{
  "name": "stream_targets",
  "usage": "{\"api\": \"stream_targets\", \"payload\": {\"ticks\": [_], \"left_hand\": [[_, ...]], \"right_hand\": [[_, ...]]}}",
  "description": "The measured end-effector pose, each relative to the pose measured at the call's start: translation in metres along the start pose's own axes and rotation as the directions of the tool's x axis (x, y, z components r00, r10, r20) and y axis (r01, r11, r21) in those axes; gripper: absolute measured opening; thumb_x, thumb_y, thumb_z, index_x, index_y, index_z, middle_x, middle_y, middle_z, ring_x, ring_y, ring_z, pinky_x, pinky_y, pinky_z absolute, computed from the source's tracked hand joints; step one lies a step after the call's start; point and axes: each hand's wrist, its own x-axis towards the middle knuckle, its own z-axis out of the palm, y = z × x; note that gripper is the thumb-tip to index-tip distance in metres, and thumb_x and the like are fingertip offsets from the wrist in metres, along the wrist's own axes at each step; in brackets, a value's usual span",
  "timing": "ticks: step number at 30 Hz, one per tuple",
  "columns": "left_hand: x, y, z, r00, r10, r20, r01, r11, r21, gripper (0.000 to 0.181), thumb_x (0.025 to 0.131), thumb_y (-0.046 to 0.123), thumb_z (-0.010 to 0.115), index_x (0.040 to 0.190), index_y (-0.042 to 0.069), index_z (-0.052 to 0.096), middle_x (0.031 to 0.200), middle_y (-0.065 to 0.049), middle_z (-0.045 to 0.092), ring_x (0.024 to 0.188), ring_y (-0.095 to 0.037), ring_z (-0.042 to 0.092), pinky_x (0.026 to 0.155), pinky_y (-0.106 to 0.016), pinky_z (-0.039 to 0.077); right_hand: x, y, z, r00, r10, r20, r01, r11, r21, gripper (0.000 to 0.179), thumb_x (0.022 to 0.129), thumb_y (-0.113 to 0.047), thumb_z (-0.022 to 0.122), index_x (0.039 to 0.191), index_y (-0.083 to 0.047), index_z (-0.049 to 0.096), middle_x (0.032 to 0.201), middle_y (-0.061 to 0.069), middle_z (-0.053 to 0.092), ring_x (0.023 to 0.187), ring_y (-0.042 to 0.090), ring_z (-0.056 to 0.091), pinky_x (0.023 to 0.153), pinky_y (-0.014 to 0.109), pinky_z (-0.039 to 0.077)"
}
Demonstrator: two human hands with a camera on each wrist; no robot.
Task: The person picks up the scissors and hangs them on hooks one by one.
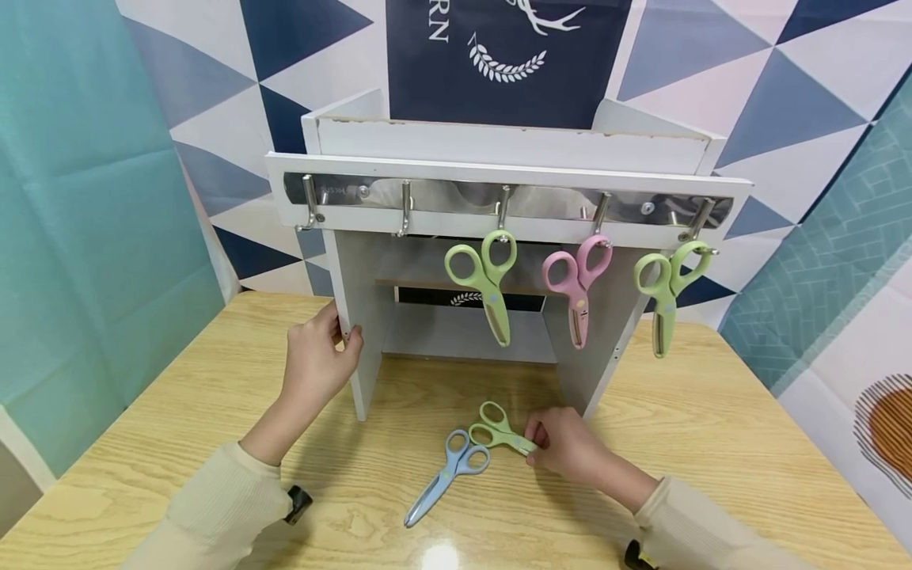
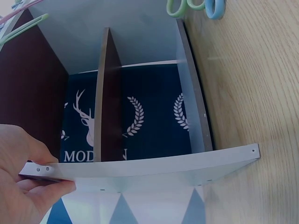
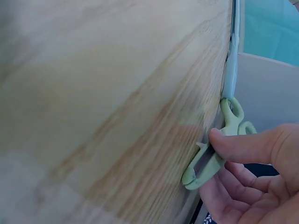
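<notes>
My left hand [image 1: 321, 352] grips the front edge of the left side panel [image 2: 154, 168] of a white shelf unit, thumb on one face and fingers on the other. Low over the table, my right hand [image 1: 570, 445] pinches green scissors [image 3: 229, 123] by the blade end, and their handle loops point away from the hand. Blue scissors [image 1: 445, 479] lie on the wood beside them, their loops close to the green ones. From the hook rail [image 1: 456, 195] hang green scissors [image 1: 490, 285], pink scissors [image 1: 579, 289] and more green scissors [image 1: 666, 293] at the far right.
Two hooks at the rail's left, including the leftmost hook [image 1: 309, 202], carry nothing. The shelf unit stands on a wooden table [image 1: 342, 491]. Behind it hangs a triangle-patterned cloth [image 1: 199, 95], with a teal curtain [image 1: 78, 198] on the left.
</notes>
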Motion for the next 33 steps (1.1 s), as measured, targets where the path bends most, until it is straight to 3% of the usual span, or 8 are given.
{"api": "stream_targets", "payload": {"ticks": [13, 19, 26, 33], "left_hand": [[0.000, 0.001, -0.001, 1.000, 0.002, -0.009, -0.002, 1.000, 0.010, 0.020, 0.082, -0.002, 0.058, 0.100, -0.010, 0.063, 0.087, -0.025, 0.072, 0.084, -0.036, 0.073, 0.073, -0.047, 0.060], [0.000, 0.002, -0.001, 1.000, -0.009, -0.001, 0.009, 1.000, 0.008, 0.021, 0.083, -0.002, 0.058, 0.102, -0.010, 0.063, 0.088, -0.025, 0.072, 0.084, -0.036, 0.073, 0.074, -0.047, 0.060], [0.000, 0.002, -0.002, 1.000, -0.001, -0.006, 0.001, 1.000, 0.015, 0.021, 0.082, -0.002, 0.059, 0.101, -0.010, 0.063, 0.087, -0.025, 0.072, 0.083, -0.036, 0.073, 0.073, -0.047, 0.060], [0.000, 0.001, -0.001, 1.000, 0.001, -0.002, -0.001, 1.000, 0.025, 0.019, 0.082, -0.001, 0.059, 0.099, -0.009, 0.064, 0.086, -0.024, 0.073, 0.083, -0.036, 0.073, 0.073, -0.047, 0.060]], "right_hand": [[0.000, -0.002, -0.003, 0.999, 0.026, -0.047, -0.024, 0.999, 0.041, 0.018, 0.070, 0.001, 0.077, 0.079, -0.004, 0.062, 0.063, -0.001, 0.065, 0.054, -0.003, 0.048, 0.050, 0.016, 0.043], [0.001, 0.000, -0.005, 0.998, 0.057, -0.018, -0.055, 0.992, 0.116, 0.020, 0.069, 0.001, 0.078, 0.086, 0.002, 0.067, 0.073, 0.005, 0.071, 0.062, 0.003, 0.060, 0.054, 0.016, 0.048], [0.006, 0.001, -0.011, 0.990, 0.133, 0.041, -0.139, 0.930, 0.340, 0.027, 0.069, 0.002, 0.078, 0.093, 0.011, 0.070, 0.080, 0.017, 0.073, 0.069, 0.007, 0.066, 0.059, 0.017, 0.053], [0.007, 0.003, -0.013, 0.981, 0.151, 0.125, -0.193, 0.863, 0.467, 0.027, 0.073, 0.000, 0.076, 0.096, 0.011, 0.068, 0.081, 0.018, 0.074, 0.069, 0.006, 0.068, 0.060, 0.019, 0.052]]}}
